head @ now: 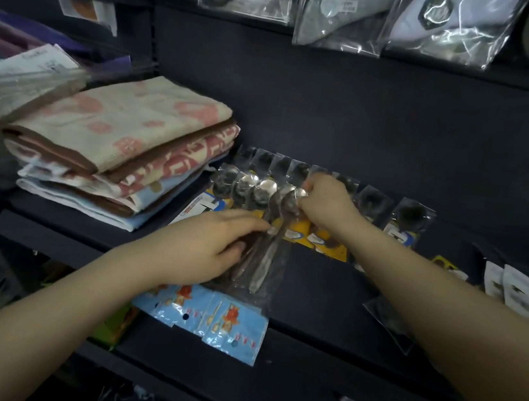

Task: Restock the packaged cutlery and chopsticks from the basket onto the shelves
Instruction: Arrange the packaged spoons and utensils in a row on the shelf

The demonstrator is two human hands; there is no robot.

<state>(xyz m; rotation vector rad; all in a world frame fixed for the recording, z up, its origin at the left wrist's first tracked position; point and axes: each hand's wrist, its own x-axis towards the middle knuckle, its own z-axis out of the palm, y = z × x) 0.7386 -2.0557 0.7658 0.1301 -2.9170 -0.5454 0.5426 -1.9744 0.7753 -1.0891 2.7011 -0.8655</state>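
A fanned bundle of packaged metal spoons [258, 196] with blue header cards [233, 327] lies on the dark shelf [328, 296]. My left hand [203, 249] presses down on the spoon handles, fingers wrapped over the plastic. My right hand [323, 201] pinches the top edge of the packs near the spoon bowls. Behind them lies a row of dark spoon packs with yellow cards [405, 222]. No basket is in view.
A stack of folded towels [121, 151] sits at the shelf's left. More small packs [510, 290] lie at the right. Bagged goods [345, 9] hang above. A lower shelf edge [264, 395] runs across the front.
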